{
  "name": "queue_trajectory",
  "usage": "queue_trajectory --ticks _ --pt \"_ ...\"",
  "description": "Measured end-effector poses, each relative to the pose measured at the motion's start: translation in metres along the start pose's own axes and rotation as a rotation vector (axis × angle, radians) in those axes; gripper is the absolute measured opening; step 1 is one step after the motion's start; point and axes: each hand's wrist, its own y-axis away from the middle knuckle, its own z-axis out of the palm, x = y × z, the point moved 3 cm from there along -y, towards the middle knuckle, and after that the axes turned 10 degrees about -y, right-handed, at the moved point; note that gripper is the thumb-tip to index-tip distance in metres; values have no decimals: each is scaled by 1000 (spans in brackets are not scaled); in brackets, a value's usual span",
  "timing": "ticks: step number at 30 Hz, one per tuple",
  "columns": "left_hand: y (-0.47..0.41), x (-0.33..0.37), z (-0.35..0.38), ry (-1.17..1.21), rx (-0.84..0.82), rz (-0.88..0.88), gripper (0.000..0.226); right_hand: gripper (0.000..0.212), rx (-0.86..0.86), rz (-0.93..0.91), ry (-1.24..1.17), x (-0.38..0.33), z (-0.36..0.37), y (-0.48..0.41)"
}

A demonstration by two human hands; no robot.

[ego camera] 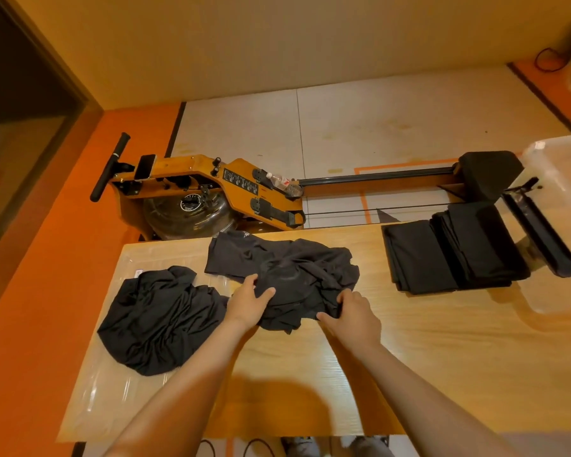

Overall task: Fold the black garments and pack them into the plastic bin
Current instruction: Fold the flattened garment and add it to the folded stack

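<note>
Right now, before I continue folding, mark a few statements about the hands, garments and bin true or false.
1. The left hand and right hand both hold the middle garment. True.
2. The folded stack sits inside the plastic bin. False: it lies on the table beside the bin.
3. Another crumpled garment lies at the table's left end. True.
4. A water bottle stands on the table. False: it rests on the rowing machine behind.

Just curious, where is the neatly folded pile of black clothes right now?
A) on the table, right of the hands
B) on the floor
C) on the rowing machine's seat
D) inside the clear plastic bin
A: the folded pile lies on the table beside the plastic bin, not in it.
</note>
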Motion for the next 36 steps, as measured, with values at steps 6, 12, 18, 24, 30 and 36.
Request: queue_trajectory --ticks 6,12,18,24,30,36 --pt "13 -3 -6 90 19 152 17 23 156 -41 -196 3 -8 6" --pt "30 16 -68 -86 432 261 19 22 386 -93 -594 -11 -87 5" --pt "36 46 -117 83 519 283 28 20 576 -197 -772 -35 -177 2" --pt "51 90 -163 94 612 332 20 16 661 -281 -856 -55 -241 3" --pt "70 135 -214 22 763 332 12 14 704 -412 -855 -87 -298 -4" --pt "88 192 -258 302 661 318 40 14 762 -501 -894 -120 -362 -7"
